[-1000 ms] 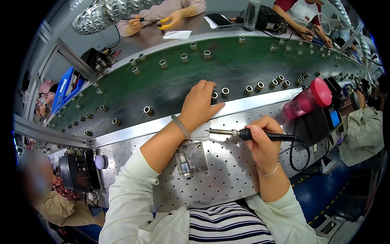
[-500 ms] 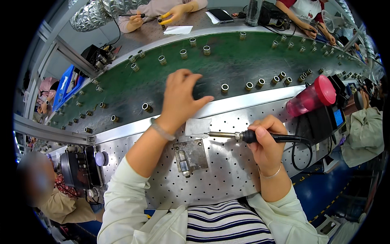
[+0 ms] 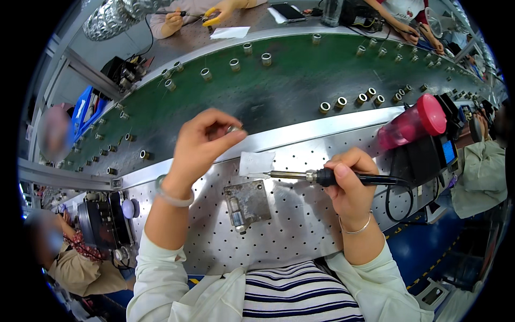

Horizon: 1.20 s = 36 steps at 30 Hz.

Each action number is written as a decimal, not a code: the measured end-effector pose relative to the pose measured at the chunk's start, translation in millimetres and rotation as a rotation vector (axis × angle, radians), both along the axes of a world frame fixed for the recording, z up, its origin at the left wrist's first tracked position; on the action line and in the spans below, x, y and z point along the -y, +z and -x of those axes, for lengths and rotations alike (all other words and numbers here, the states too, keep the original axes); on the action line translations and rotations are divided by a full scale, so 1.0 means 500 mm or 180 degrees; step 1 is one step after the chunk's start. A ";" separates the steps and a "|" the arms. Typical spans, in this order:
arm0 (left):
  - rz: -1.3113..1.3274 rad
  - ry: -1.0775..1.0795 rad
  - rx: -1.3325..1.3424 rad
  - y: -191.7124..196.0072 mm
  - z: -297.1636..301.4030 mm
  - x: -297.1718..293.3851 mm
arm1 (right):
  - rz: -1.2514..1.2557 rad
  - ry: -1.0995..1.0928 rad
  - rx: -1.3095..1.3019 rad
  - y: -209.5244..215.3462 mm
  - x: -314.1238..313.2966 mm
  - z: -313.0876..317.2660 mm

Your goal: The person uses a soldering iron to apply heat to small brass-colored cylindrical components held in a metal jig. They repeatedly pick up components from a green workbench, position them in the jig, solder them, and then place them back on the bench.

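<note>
Perforated steel worktop [image 3: 300, 225] fronts a green conveyor belt [image 3: 279, 80] dotted with small metal rings. Left hand [image 3: 201, 145] lifted, pinching one small metal ring [image 3: 232, 129] at its fingertips. Right hand [image 3: 348, 185] fisted around a black-handled soldering iron [image 3: 322, 176], tip by a white pad [image 3: 256, 162]. Pick-up step looks done; seating the ring on the dull grey fixture plate [image 3: 248, 203] needs steady alignment.

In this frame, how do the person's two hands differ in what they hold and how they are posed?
The left hand is raised over the green belt, pinching a small metal ring between its fingertips; the right hand sits lower over the perforated metal bench. It is closed in a full fist around a soldering iron, whose tip points left toward a white pad. Both hands wear a bracelet at the wrist.
</note>
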State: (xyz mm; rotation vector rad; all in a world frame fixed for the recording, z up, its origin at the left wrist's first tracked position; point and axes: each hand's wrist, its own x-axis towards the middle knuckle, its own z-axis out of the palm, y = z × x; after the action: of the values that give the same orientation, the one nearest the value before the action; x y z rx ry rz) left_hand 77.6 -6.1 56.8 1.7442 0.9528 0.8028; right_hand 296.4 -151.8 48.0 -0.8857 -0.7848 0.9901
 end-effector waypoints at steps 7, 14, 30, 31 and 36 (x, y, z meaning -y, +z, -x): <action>0.2373 -0.0965 0.1031 -0.023 0.093 0.089 | -0.0067 0.0151 0.0162 -0.010 -0.001 0.012; 0.2160 -0.1592 0.1095 -0.056 0.093 0.090 | 0.0004 0.0263 0.0237 -0.027 -0.009 0.022; 0.2405 -0.1204 0.2029 -0.068 0.087 0.114 | -0.0310 0.0636 0.0527 -0.044 -0.002 0.042; 0.2443 -0.1192 0.2016 -0.065 0.086 0.114 | -0.0304 0.0643 0.0533 -0.043 -0.001 0.041; 0.2337 -0.1083 0.1916 -0.061 0.089 0.116 | -0.0262 0.0697 0.0557 -0.041 -0.003 0.046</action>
State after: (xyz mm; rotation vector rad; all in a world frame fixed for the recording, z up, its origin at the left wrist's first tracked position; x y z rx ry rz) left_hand 33.2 -64.3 26.0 0.9016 0.4294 0.5898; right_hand 273.4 -150.2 27.5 -0.8349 -1.0817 1.0726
